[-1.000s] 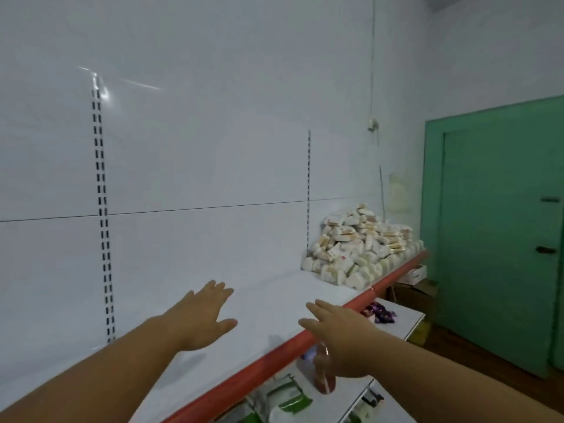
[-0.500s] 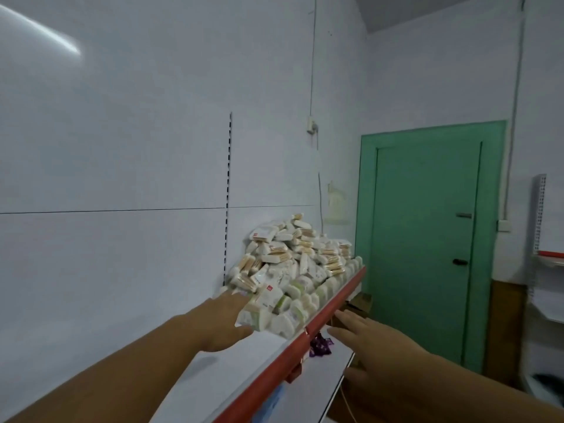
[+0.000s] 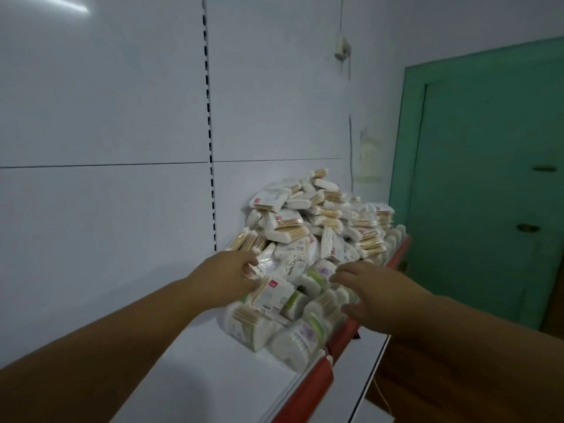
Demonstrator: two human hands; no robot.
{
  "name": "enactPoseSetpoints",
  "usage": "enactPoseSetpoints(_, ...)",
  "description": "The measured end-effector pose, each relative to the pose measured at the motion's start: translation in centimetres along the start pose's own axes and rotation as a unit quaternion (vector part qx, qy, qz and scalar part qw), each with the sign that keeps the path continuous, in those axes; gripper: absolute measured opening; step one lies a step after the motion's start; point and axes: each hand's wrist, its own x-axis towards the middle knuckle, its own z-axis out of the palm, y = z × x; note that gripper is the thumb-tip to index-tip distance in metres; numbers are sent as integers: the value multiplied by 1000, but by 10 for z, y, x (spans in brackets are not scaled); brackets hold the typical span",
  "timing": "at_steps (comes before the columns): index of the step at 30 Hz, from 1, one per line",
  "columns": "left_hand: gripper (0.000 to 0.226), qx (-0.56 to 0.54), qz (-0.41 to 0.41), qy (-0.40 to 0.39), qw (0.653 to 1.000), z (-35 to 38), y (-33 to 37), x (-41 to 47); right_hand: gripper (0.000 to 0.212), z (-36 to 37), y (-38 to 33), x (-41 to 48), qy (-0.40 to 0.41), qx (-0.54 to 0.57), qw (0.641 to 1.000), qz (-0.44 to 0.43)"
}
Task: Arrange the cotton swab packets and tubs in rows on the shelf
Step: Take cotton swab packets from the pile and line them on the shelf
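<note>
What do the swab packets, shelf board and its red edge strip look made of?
Swab packets: thin glossy clear plastic film; pale wooden sticks show through. Shelf board: probably white painted metal, smooth, faintly reflective. Edge strip: likely red plastic, glossy highlight.

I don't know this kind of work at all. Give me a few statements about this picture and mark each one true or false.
1. The cotton swab packets lie in a loose heap on the shelf, not in rows. True.
2. The door on the right is red. False: it is green. The red part is the shelf's front edge.
3. The left hand and the right hand both reach to the heap. True.
4. The right hand is a closed fist. False: its fingers are spread over the near tubs by the front edge.
</note>
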Motion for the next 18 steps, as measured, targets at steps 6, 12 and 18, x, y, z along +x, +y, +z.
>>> enactPoseSetpoints(6,67,7,-66,-12,998,37,11,20,49,25,19,78,71,58,987,-132)
enactPoseSetpoints(12,28,-8,-101,50,994,42,9,20,63,46,35,137,164,-15,954,-251)
enactPoseSetpoints(18,20,-249,-147,248,925,36,11,-8,33,61,43,160,249,26,917,-311)
